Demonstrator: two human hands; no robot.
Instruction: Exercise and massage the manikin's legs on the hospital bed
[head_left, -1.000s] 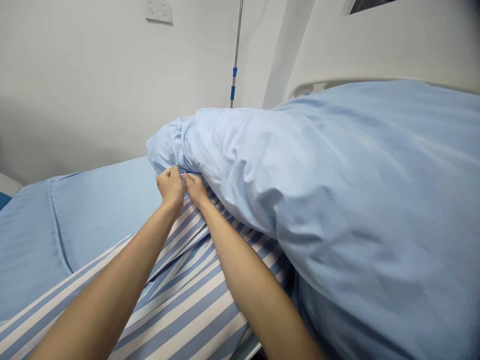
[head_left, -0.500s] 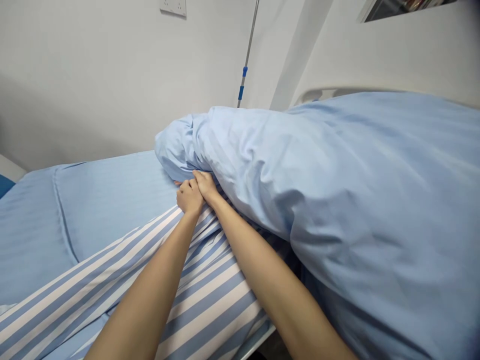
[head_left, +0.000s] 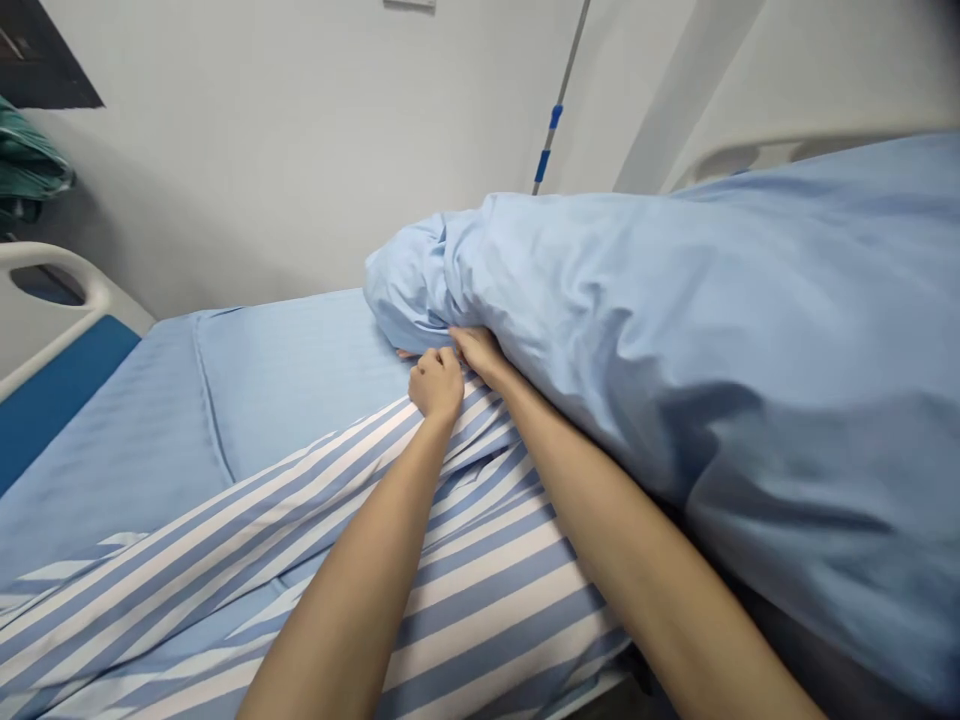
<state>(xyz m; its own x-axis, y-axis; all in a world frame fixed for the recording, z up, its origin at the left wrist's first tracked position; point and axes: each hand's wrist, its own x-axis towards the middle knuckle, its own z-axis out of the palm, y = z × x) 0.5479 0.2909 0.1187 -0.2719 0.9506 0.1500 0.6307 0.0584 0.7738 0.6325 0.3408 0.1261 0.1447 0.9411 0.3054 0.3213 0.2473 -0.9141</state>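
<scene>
Live on the head camera: the view has swung left, and the two hands have drawn together since a moment ago. The left hand (head_left: 435, 385) has curled into a compact fist, its fingers (head_left: 427, 368) closed on the striped blue-and-white sheet (head_left: 480, 600) right at its upper edge, though I can't tell whether they're really pinching it. Just beside them, the right hand (head_left: 478, 352) lies flatter, its fingers (head_left: 461, 340) slightly open and pressed in at the underside of the rolled light-blue duvet (head_left: 600, 310). I can't see whether they've got hold of anything there. That duvet bulks up directly ahead of and to the right of the fingers, resting on the sheet. Beyond and left of them runs the plain blue bed sheet (head_left: 292, 370), out to a bed-end rail (head_left: 67, 340). A drip stand pole (head_left: 559, 110) rises behind.
</scene>
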